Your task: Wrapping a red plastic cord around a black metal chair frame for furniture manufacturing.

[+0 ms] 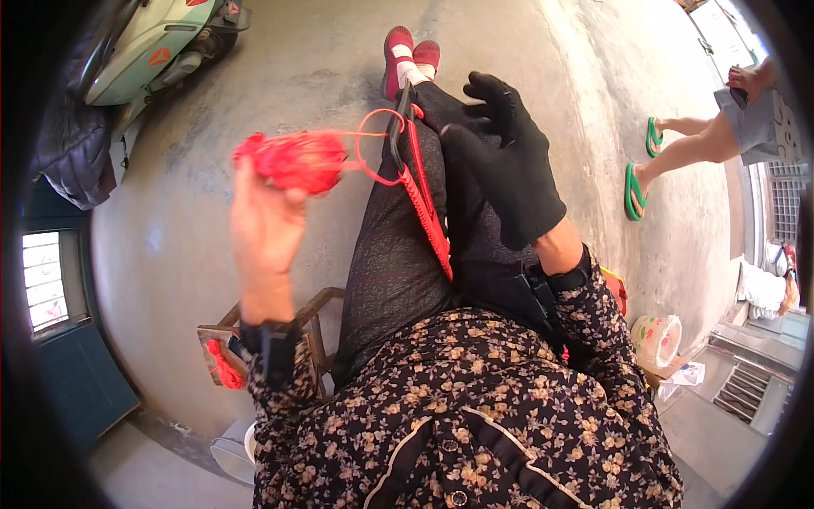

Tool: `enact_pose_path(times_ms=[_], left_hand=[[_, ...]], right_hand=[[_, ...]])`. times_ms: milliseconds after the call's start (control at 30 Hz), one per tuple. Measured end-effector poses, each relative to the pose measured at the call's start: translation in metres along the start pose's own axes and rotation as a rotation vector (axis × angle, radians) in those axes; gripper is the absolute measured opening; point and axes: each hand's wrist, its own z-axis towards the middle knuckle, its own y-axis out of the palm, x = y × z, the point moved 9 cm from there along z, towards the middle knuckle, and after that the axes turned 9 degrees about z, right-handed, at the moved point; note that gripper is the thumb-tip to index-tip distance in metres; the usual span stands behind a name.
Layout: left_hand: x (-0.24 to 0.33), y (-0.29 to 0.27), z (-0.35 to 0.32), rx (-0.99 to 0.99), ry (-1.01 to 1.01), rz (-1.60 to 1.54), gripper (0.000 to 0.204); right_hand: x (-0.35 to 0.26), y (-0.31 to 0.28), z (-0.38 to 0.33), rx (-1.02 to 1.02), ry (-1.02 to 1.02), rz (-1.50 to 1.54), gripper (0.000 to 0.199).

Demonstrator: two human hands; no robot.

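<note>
My left hand (264, 222) is bare and raised at the left, gripping a tangled bundle of red cord (292, 159). A strand runs from the bundle to a thin dark bar (397, 127) and a red woven strip (426, 208) lying along my lap, which is covered in dark trousers. My right hand (507, 161) wears a black glove and hovers over my right knee, fingers spread, holding nothing. My feet in red shoes (407, 55) rest on the concrete floor ahead.
A wooden stool (292, 331) with red cord on it stands at my lower left. A pale green scooter (153, 47) is parked at the upper left. Another person's legs in green sandals (642, 165) stand at the right. A patterned roll (657, 339) lies at the lower right.
</note>
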Motion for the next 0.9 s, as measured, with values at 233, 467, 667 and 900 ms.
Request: enact_pose_path(times_ms=[233, 467, 667, 900], left_hand=[[0.080, 0.092, -0.078, -0.529, 0.183, -0.114, 0.044], [0.033, 0.034, -0.051, -0.019, 0.125, 0.789, 0.052], [-0.062, 0.077, -0.021, 0.008, 0.211, 1.216, 0.047], [-0.072, 0.057, -0.010, 0.008, 0.248, 1.004, 0.051]], right_hand=[[-0.073, 0.080, -0.033, -0.432, -0.725, -0.432, 0.046], [-0.044, 0.027, -0.051, -0.649, 0.263, 0.419, 0.012], [-0.035, 0.018, -0.076, -0.519, 0.317, 0.452, 0.013], [-0.039, 0.011, -0.067, -0.437, 0.531, 0.480, 0.012]])
